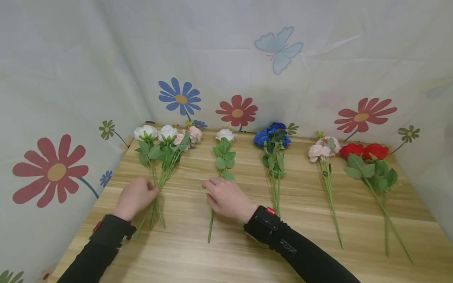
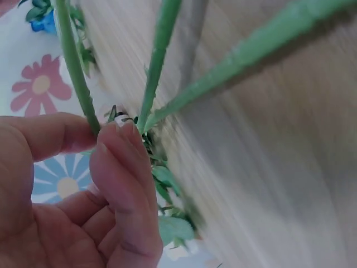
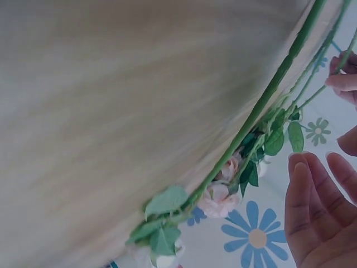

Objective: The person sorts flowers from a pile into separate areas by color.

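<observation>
At the left of the head view, my left hand (image 1: 136, 196) pinches a green stem (image 2: 78, 78) between thumb and index finger. Two more stems cross just beside those fingertips. White roses (image 1: 168, 133) and pale pink flowers (image 1: 194, 134) top this left group. My right hand (image 1: 226, 196) is over the stem of a single white rose (image 1: 225, 135), whose leaves point away from me. In the right wrist view its fingers (image 3: 309, 190) are loosely bent and apart from the nearby stem (image 3: 268, 95), with nothing between them.
Blue roses (image 1: 270, 135) lie right of the single white rose. Farther right are pink flowers (image 1: 320, 149) and red roses (image 1: 375, 151) with crossing stems. All rest on the wooden table (image 1: 247, 251). A flower-print cloth (image 1: 212, 51) hangs behind and at the sides.
</observation>
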Available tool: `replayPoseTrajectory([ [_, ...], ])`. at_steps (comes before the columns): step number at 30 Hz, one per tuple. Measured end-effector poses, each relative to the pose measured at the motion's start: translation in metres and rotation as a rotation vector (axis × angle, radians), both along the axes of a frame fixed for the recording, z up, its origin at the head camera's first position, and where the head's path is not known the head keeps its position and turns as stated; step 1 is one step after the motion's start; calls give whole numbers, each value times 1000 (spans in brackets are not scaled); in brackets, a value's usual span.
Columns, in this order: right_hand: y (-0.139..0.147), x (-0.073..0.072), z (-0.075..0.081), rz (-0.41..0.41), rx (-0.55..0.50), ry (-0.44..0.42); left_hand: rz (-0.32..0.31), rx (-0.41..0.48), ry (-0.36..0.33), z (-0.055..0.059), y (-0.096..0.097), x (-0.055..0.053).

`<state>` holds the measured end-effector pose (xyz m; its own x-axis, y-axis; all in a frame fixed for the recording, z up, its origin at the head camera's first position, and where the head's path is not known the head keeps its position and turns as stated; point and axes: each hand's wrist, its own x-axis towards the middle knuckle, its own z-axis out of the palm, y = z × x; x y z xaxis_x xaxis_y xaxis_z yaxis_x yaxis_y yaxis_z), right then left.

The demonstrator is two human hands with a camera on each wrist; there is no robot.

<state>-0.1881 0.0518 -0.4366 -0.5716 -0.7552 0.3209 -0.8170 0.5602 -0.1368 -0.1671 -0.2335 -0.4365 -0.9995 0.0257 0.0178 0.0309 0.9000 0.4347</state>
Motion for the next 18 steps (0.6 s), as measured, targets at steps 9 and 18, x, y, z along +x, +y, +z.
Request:
replayPoseTrajectory([
  [9,5,-1,-6,-10,-104,-122,30,409,-188,-12,-15,-5],
  [18,14,1,-5,-20,-158,-207,47,764,-325,-14,-20,-7],
])
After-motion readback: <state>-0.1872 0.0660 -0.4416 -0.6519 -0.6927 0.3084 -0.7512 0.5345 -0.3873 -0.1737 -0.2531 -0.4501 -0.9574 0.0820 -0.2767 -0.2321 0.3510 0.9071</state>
